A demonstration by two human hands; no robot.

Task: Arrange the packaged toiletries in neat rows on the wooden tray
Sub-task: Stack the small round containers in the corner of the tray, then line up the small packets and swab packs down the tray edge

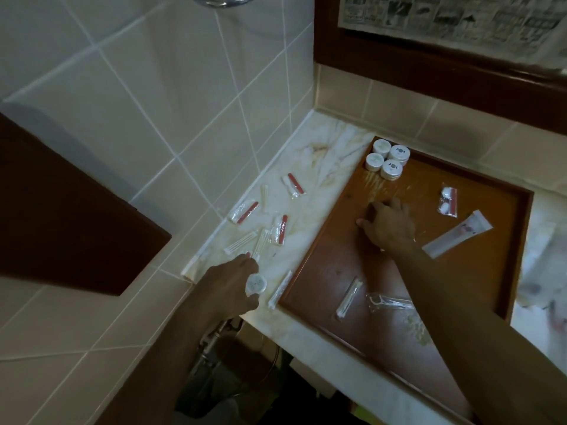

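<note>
The wooden tray (322, 259) lies on a marble counter (306, 185). Several round white packets (387, 159) sit grouped in its far corner. A nail-file kit (448, 201), a white tube (457, 237), a cotton-swab packet (349, 297) and a clear floss-pick packet (388, 302) lie scattered on the tray. My right hand (388, 225) rests palm down on the tray's middle, fingers spread. My left hand (233, 279) holds a round white packet (256, 284) over the counter, left of the tray. Loose swab packets (245, 242) and red file kits (245, 212) lie beyond it.
A tiled wall (153, 102) rises left of the counter, and a dark wooden frame (429, 69) runs behind the tray. One swab packet (279, 290) leans along the tray's left rim. More white items (543, 271), blurred, lie right of the tray. The counter's front edge drops off below my arms.
</note>
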